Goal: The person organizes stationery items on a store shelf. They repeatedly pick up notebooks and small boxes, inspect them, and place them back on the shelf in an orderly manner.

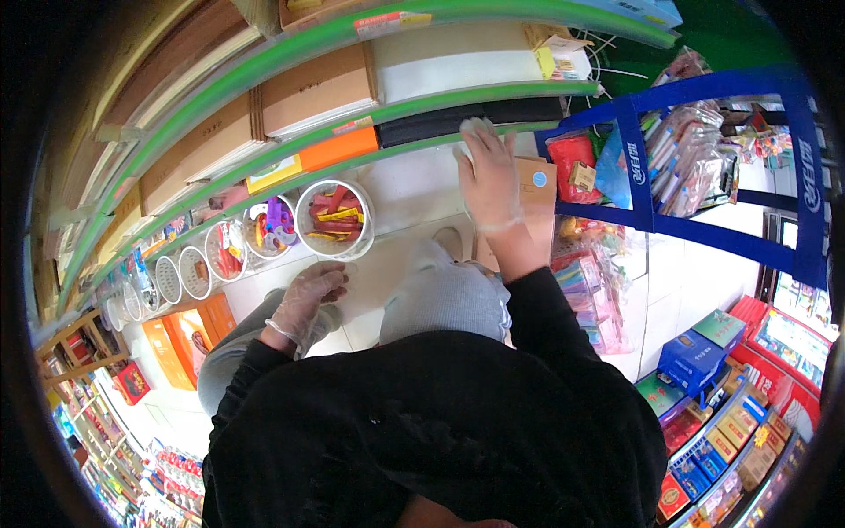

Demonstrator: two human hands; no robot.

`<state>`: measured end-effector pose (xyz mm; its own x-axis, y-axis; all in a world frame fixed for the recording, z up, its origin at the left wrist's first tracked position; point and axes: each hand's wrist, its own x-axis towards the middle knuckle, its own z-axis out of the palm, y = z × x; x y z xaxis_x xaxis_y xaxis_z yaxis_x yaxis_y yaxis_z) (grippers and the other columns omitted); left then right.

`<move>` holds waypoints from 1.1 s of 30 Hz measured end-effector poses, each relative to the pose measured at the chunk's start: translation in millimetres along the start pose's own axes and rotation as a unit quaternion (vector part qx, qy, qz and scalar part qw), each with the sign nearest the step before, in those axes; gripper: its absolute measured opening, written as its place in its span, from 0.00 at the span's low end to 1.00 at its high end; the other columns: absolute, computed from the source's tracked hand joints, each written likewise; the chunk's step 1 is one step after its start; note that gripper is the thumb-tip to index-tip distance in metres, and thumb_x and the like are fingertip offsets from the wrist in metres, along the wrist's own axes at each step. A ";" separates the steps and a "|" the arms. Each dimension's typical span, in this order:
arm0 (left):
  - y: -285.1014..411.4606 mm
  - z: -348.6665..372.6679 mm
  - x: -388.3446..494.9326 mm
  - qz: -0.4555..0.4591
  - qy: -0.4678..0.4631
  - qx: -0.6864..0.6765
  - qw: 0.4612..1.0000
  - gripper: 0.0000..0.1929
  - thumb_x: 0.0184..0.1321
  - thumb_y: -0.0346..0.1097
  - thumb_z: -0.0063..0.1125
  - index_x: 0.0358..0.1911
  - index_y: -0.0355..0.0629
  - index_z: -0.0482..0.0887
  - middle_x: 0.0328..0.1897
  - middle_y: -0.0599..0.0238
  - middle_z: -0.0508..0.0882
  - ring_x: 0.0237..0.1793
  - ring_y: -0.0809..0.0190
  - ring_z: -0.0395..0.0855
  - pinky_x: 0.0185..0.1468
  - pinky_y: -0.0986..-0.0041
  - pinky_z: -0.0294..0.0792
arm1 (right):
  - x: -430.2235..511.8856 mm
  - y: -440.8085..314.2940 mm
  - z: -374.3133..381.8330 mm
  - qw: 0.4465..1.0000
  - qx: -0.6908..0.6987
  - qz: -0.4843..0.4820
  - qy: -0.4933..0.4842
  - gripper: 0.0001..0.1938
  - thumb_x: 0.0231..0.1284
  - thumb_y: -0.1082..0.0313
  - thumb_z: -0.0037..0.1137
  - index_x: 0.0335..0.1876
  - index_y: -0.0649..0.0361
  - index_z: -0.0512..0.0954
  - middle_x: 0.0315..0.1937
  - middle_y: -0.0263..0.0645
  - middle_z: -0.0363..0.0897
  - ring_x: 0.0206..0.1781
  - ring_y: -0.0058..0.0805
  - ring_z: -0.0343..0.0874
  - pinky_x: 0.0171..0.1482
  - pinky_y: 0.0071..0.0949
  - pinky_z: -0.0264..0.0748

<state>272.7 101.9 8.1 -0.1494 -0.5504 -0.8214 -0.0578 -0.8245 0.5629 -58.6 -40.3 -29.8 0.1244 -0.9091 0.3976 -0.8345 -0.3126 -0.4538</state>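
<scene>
My right hand, in a thin clear plastic glove, reaches forward with its fingers spread and nothing in it. Its fingertips are by a flat black box on the lowest shelf; whether they touch it I cannot tell. A brown cardboard box lies beside and partly under that wrist. My left hand, gloved the same way, hovers above my knee with loosely bent fingers and no object showing in it. Just ahead of it stands a round white basket with red and yellow packaged items.
More white baskets line the shelf foot to the left, near orange boxes. Green-edged shelves hold cardboard cartons. At right, a blue-framed rack holds bagged pens; wrapped goods lie beneath. Boxed goods stand farther right.
</scene>
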 end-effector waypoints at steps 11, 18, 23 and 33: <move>-2.6 7.8 -27.3 0.028 0.008 0.003 1.000 0.18 0.69 0.40 0.60 0.58 0.40 0.80 0.46 0.67 0.86 0.43 0.68 0.83 0.51 0.76 0.73 | -35.7 27.5 -21.4 0.993 0.061 0.080 -0.060 0.20 0.68 0.62 0.54 0.62 0.62 0.76 0.64 0.51 0.76 0.68 0.48 0.72 0.74 0.47 0.58; -11.3 -1.4 -19.7 0.028 -0.005 -0.006 1.000 0.21 0.67 0.40 0.62 0.59 0.37 0.79 0.47 0.63 0.86 0.43 0.65 0.84 0.51 0.74 0.74 | 137.9 49.2 5.6 0.956 0.238 0.173 0.004 0.28 0.67 0.61 0.54 0.70 0.67 0.67 0.70 0.58 0.67 0.73 0.56 0.64 0.74 0.42 0.61; -18.6 -15.9 -13.4 0.032 0.002 0.005 0.999 0.19 0.68 0.40 0.57 0.58 0.38 0.79 0.51 0.60 0.84 0.49 0.60 0.82 0.56 0.65 0.73 | 224.9 70.8 24.5 0.896 -0.275 0.003 -0.348 0.29 0.62 0.67 0.56 0.70 0.61 0.69 0.73 0.53 0.62 0.75 0.48 0.62 0.73 0.38 0.62; -1.6 -7.6 -6.1 -0.017 0.033 0.003 0.999 0.19 0.69 0.38 0.56 0.58 0.33 0.78 0.50 0.57 0.84 0.47 0.60 0.83 0.55 0.69 0.76 | 246.7 131.1 42.2 0.892 -0.318 0.061 -0.315 0.29 0.67 0.66 0.47 0.75 0.58 0.63 0.79 0.46 0.53 0.80 0.44 0.51 0.78 0.40 0.52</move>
<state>281.2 105.5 11.5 -0.0820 -0.5293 -0.8445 -0.0686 -0.8423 0.5346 -114.6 -317.2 -24.8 0.1216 -0.9627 -0.2419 -0.9734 -0.1633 0.1609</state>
